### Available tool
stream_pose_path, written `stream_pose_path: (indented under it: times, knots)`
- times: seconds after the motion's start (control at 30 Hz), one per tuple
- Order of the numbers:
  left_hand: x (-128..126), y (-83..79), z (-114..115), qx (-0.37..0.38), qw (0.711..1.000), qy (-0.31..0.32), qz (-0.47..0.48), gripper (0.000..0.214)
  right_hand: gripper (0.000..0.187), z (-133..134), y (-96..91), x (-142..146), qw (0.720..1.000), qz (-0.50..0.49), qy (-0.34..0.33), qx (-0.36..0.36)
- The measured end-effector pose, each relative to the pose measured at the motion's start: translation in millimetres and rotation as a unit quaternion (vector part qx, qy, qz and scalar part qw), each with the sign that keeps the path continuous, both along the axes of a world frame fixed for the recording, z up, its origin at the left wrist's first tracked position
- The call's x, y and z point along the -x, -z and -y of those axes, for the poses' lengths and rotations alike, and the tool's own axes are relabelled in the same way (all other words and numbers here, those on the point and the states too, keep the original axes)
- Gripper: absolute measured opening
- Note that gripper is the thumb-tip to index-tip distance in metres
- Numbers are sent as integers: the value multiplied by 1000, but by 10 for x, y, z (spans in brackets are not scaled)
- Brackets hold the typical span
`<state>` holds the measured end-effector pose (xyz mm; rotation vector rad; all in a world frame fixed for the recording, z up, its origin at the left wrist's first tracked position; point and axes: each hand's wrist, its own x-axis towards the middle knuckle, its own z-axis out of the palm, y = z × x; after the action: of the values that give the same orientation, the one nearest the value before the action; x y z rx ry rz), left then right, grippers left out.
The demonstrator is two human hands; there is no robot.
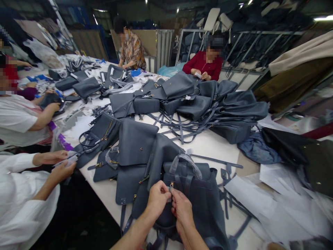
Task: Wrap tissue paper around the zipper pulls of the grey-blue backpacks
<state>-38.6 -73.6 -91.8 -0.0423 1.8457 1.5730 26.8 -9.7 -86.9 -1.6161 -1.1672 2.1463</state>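
Note:
A dark blue-grey leather backpack (pixel 205 201) lies on the white table (pixel 208 146) right in front of me. My left hand (pixel 157 199) and my right hand (pixel 182 206) meet at its top edge, both pinched shut around a small gold fitting (pixel 171 184). Clear plastic wrap (pixel 186 163) covers the bag's handle just above my fingers. More bags of the same colour (pixel 135 142) lie flat to the left of it.
Piles of bags and loose straps (pixel 197 104) fill the far half of the table. White paper sheets (pixel 273 198) spread at right. A person in white (pixel 23 201) works at left, others beyond (pixel 20 118). Two people (pixel 205 64) sit at the far side.

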Motion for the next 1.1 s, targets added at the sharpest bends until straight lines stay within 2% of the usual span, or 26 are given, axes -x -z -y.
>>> stream_pose_path:
  times: [0.2,0.43,0.5,0.6,0.7,0.8,0.97,1.1]
  knots:
    - [65,-35,54,18,997,31,68,14,37,29,43,-9,1000,19,-13,-19]
    - [146,-66,35,111,987,91,70,20,35,36,32,-32,999,23,-31,-26]
    - [148,-68,12,141,983,111,46,18,36,38,30,-29,999,29,-32,-31]
    - [133,-98,-9,182,973,139,-38,19,35,40,52,-26,998,40,-35,-43]
    - [102,-163,-13,212,952,167,-144,21,32,40,94,-31,997,47,-42,-54]
    - [79,-223,-18,229,928,205,-211,20,28,40,122,-31,996,50,-50,-62]
    - [89,-254,-36,221,909,267,-230,19,24,49,118,-20,995,46,-57,-68]
    - [161,-281,1,186,922,283,-189,23,24,49,114,-21,995,53,-58,-67]
